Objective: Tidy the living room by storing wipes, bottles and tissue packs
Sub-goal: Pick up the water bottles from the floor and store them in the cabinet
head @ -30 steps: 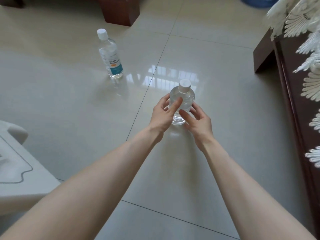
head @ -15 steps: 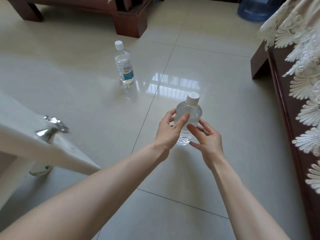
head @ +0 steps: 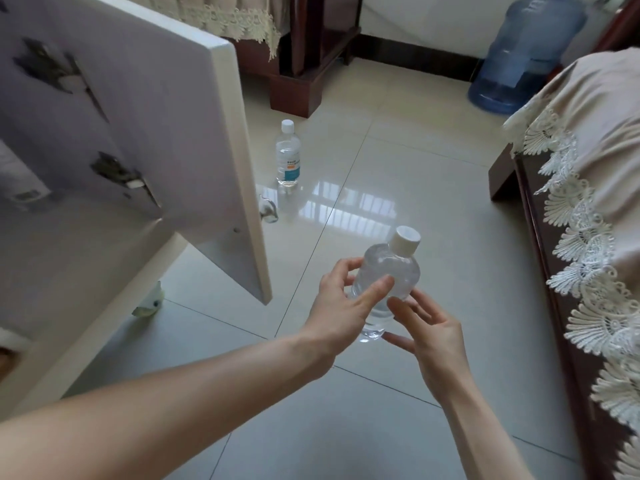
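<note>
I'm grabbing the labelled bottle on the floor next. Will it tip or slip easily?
The labelled bottle stands tall and narrow on glossy tile, so a sideways nudge could probably tip or slide it. It looks nearly full of clear liquid, so likely heavyish.

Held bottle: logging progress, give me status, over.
Left hand grips held bottle, capped, off the floor. Right hand touches its lower part. Second bottle upright on the floor. Open cabinet door to the left, apart.

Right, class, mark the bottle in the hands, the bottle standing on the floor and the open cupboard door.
held bottle (head: 391, 266), head view, on its clear body below the cap.
floor bottle (head: 288, 151), head view, on its clear body above the label.
cupboard door (head: 166, 109), head view, on its inner face.
</note>
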`<action>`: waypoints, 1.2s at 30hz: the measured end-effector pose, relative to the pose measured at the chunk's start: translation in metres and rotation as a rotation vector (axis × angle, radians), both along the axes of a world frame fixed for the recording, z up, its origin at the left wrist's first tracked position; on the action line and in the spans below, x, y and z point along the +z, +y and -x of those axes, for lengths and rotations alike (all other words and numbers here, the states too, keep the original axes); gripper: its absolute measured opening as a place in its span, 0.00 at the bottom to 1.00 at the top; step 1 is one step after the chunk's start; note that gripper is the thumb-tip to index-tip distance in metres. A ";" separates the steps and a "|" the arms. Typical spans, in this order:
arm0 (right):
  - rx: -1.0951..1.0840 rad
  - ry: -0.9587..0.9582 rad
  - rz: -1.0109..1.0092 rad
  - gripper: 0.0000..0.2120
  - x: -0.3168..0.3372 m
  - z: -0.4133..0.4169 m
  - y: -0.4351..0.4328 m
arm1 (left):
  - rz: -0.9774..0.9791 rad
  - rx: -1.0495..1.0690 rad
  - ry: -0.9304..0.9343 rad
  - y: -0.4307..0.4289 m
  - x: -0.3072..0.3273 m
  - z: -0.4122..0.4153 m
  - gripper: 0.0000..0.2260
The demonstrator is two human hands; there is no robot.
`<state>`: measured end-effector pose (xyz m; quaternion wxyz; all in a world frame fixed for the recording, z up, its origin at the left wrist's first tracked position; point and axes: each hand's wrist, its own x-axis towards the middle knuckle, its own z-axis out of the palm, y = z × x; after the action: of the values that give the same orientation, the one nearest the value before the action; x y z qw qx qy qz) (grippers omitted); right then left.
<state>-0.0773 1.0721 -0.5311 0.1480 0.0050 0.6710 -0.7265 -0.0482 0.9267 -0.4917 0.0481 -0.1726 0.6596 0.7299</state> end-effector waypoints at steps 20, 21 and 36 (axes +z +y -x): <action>0.300 -0.028 -0.036 0.22 0.032 -0.087 -0.079 | 0.003 0.219 -0.054 -0.085 0.023 -0.131 0.29; 0.325 -0.030 -0.030 0.22 0.033 -0.090 -0.092 | 0.007 0.253 -0.045 -0.095 0.023 -0.138 0.29; 0.572 0.067 0.005 0.16 0.051 -0.081 -0.235 | -0.028 0.611 0.070 -0.198 0.047 -0.159 0.22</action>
<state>0.0040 0.8368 -0.4798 0.3249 -0.2088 0.6479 -0.6565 0.1110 0.7292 -0.4448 -0.1939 -0.3369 0.5686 0.7250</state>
